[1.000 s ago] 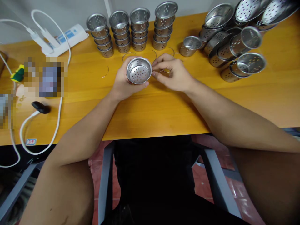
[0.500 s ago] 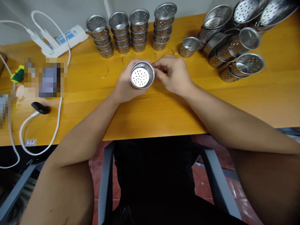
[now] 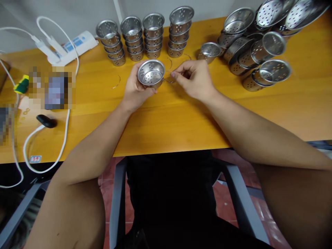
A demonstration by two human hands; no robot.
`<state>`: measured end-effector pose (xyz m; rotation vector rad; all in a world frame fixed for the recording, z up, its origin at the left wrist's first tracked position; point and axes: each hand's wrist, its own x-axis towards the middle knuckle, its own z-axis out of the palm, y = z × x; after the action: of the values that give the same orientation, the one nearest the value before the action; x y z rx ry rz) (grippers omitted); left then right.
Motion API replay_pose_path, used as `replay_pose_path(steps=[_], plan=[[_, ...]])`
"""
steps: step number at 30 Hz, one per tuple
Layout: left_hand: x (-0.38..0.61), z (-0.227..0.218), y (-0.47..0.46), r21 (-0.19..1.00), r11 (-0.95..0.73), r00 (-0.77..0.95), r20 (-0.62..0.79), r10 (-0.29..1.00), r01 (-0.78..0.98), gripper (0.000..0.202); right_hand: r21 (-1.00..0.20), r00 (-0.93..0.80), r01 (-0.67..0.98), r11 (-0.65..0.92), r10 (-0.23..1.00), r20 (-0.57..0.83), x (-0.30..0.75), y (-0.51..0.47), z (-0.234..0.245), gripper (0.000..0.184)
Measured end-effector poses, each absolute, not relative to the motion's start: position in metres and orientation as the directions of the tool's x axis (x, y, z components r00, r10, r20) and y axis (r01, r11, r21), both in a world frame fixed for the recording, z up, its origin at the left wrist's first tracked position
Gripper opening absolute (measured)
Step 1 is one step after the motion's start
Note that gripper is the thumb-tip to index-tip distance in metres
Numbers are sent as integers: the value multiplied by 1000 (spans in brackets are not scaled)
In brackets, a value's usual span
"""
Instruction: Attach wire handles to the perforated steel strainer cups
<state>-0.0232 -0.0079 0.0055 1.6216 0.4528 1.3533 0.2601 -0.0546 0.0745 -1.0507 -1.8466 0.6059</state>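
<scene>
My left hand point(image 3: 135, 88) is wrapped round a small perforated metal cup point(image 3: 151, 74), its mouth tilted up toward me. Just to the right, my right hand point(image 3: 193, 77) pinches the end of a thin wire point(image 3: 169, 82). The wire's other end meets the cup's right side; whether it passes through a hole I cannot tell. Behind the hands, a few more thin curved wires lie on the wooden table point(image 3: 166, 128); one wire piece point(image 3: 118, 81) is left of my left hand.
Stacks of perforated cups point(image 3: 153, 38) stand along the back. One single cup point(image 3: 209, 52) sits right of them, beside tilted stacks of larger perforated cups point(image 3: 272, 71). On the left are a white power strip point(image 3: 77, 45), white cables, a sponge point(image 3: 22, 84) and a black object point(image 3: 46, 121).
My left hand has tilted the cup and shifted it slightly left. My right hand now sits a little farther from the cup, and a length of wire shows between them.
</scene>
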Motion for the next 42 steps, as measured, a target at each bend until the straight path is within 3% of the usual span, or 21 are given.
replay_pose_path(steps=[3, 8, 14, 20, 31, 38, 42], plan=[[-23, 6, -11, 772, -569, 282, 635, 719, -284, 109, -766, -247, 397, 505, 863, 441, 259, -56, 75, 48], [-21, -11, 4, 778, -613, 252, 626, 738, -136, 124, -793, -256, 338, 508, 860, 442, 258, -53, 70, 57], [-26, 0, -7, 749, -660, 243, 650, 720, -46, 110, -819, -243, 242, 520, 850, 468, 258, -45, 65, 69], [-24, 22, -29, 764, -646, 268, 621, 737, 5, 101, -745, -213, 257, 616, 788, 578, 260, -42, 62, 77], [-24, 22, -27, 663, -724, 304, 661, 686, 193, 105, -828, -236, 163, 536, 836, 495, 252, -57, 79, 76], [-21, 20, -25, 633, -760, 296, 705, 644, 145, 115, -808, -250, 244, 537, 839, 483, 252, -61, 80, 80], [-19, 26, -30, 686, -720, 295, 671, 680, 100, 119, -802, -258, 235, 549, 831, 493, 252, -59, 78, 83]])
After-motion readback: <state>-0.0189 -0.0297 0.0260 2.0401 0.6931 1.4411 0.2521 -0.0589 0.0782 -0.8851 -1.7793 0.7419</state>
